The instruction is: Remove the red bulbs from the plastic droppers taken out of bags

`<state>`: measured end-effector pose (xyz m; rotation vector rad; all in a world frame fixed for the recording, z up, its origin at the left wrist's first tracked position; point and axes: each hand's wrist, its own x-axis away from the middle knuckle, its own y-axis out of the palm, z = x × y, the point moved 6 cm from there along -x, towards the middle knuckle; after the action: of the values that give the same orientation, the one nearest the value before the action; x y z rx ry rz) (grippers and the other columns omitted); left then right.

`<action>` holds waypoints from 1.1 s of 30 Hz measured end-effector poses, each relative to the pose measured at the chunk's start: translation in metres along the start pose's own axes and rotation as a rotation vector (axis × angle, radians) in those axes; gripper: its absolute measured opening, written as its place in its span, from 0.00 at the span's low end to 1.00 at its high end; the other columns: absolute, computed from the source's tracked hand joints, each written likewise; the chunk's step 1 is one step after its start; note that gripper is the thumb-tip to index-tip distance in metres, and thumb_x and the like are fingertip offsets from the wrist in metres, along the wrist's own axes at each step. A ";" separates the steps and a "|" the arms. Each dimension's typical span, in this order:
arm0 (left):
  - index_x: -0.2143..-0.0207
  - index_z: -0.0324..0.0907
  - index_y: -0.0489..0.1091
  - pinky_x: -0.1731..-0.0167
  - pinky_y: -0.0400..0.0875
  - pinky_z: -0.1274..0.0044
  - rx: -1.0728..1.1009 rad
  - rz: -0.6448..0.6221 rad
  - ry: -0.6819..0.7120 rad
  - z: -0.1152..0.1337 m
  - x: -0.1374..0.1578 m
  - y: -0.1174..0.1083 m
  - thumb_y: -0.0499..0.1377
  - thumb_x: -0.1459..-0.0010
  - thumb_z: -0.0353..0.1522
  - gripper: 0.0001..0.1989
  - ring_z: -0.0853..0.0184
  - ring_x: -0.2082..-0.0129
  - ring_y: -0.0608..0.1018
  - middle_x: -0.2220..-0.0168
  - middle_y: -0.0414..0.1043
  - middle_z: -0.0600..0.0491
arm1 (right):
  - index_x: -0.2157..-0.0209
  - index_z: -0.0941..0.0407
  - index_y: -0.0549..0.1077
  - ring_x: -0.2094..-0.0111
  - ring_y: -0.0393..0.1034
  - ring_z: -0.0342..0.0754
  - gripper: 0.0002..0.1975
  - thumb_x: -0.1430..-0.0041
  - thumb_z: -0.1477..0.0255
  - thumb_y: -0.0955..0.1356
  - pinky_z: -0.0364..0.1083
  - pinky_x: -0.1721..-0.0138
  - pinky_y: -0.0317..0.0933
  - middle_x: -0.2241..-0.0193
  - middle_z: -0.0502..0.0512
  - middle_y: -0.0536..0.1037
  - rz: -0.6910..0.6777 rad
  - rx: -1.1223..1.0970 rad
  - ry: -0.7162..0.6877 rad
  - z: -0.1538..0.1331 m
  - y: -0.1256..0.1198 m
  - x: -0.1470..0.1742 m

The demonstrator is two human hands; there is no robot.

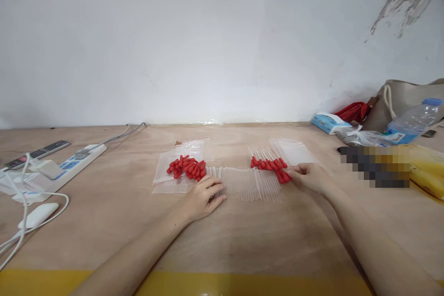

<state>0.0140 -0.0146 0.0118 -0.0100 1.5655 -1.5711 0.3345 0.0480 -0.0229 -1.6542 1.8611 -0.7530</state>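
A row of thin clear glass dropper tubes (243, 185) lies side by side on the table. My left hand (205, 196) rests at the row's left end, fingers curved over the nearest tubes and thumb a little apart. My right hand (307, 175) is closed, thumb and fingertips pinching a red rubber dropper bulb (285, 176) at the right end. Beyond the row lie several droppers (267, 163) with red bulbs towards me and thin stems pointing away. To the left is a heap of loose red bulbs (185, 167).
Clear plastic bags (169, 187) lie under the heap, with another bag (296, 152) behind the droppers. A power strip (81, 162), white cables and a phone (38, 153) are at left. At right stand a tissue pack (329, 123) and a water bottle (414, 120).
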 end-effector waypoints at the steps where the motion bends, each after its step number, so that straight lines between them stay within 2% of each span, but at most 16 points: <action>1: 0.59 0.39 0.69 0.57 0.66 0.71 -0.010 -0.007 -0.006 0.000 0.000 0.000 0.55 0.45 0.32 0.11 0.66 0.59 0.70 0.60 0.69 0.47 | 0.74 0.57 0.75 0.81 0.63 0.42 0.16 0.56 0.58 0.66 0.41 0.81 0.52 0.80 0.52 0.74 -0.004 0.002 0.017 0.001 -0.001 0.000; 4: 0.57 0.42 0.69 0.54 0.63 0.66 -0.072 -0.042 -0.015 -0.001 -0.001 -0.003 0.55 0.45 0.36 0.13 0.61 0.54 0.68 0.55 0.68 0.47 | 0.75 0.58 0.74 0.82 0.62 0.42 0.17 0.55 0.58 0.65 0.41 0.81 0.52 0.82 0.52 0.73 0.067 -0.006 0.043 0.003 -0.005 -0.003; 8: 0.49 0.47 0.62 0.47 0.50 0.58 -0.140 -0.188 0.038 -0.002 -0.004 -0.001 0.54 0.45 0.40 0.20 0.58 0.45 0.61 0.48 0.64 0.49 | 0.73 0.57 0.74 0.78 0.66 0.45 0.16 0.53 0.59 0.63 0.42 0.78 0.54 0.78 0.54 0.75 0.282 0.046 0.034 -0.001 -0.010 -0.005; 12: 0.46 0.48 0.58 0.44 0.40 0.56 -0.139 -0.251 0.046 -0.004 -0.004 -0.001 0.51 0.42 0.40 0.21 0.60 0.43 0.59 0.48 0.64 0.50 | 0.69 0.53 0.76 0.70 0.70 0.51 0.19 0.53 0.55 0.63 0.45 0.73 0.54 0.74 0.55 0.77 0.289 0.212 0.082 -0.010 -0.003 -0.006; 19: 0.47 0.47 0.60 0.44 0.42 0.56 -0.167 -0.261 -0.008 -0.009 0.000 0.002 0.49 0.41 0.38 0.19 0.62 0.46 0.63 0.48 0.64 0.48 | 0.69 0.51 0.77 0.67 0.70 0.56 0.19 0.52 0.55 0.62 0.49 0.69 0.55 0.71 0.56 0.78 0.251 0.293 0.169 -0.009 0.001 -0.012; 25: 0.46 0.47 0.58 0.45 0.43 0.55 -0.217 -0.215 0.009 -0.009 0.001 0.002 0.50 0.42 0.38 0.21 0.59 0.44 0.60 0.45 0.58 0.46 | 0.71 0.53 0.76 0.70 0.70 0.53 0.17 0.52 0.57 0.63 0.47 0.71 0.54 0.73 0.57 0.77 0.286 0.255 0.195 -0.005 0.000 -0.013; 30: 0.46 0.47 0.57 0.45 0.44 0.56 -0.255 -0.123 -0.031 -0.010 0.003 -0.004 0.50 0.41 0.36 0.20 0.59 0.43 0.58 0.45 0.58 0.47 | 0.70 0.54 0.75 0.72 0.68 0.50 0.17 0.51 0.58 0.62 0.47 0.70 0.53 0.77 0.56 0.76 0.399 0.161 0.185 -0.011 -0.007 -0.005; 33: 0.45 0.45 0.56 0.45 0.45 0.56 -0.279 -0.047 -0.056 -0.010 0.004 -0.008 0.50 0.41 0.35 0.21 0.59 0.43 0.57 0.45 0.58 0.46 | 0.68 0.54 0.74 0.71 0.66 0.50 0.16 0.50 0.59 0.62 0.48 0.66 0.52 0.77 0.54 0.74 0.514 0.117 0.053 -0.028 -0.010 0.009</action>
<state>0.0011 -0.0106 0.0142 -0.2434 1.7385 -1.3645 0.3203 0.0398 0.0032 -1.0214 2.1074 -0.6678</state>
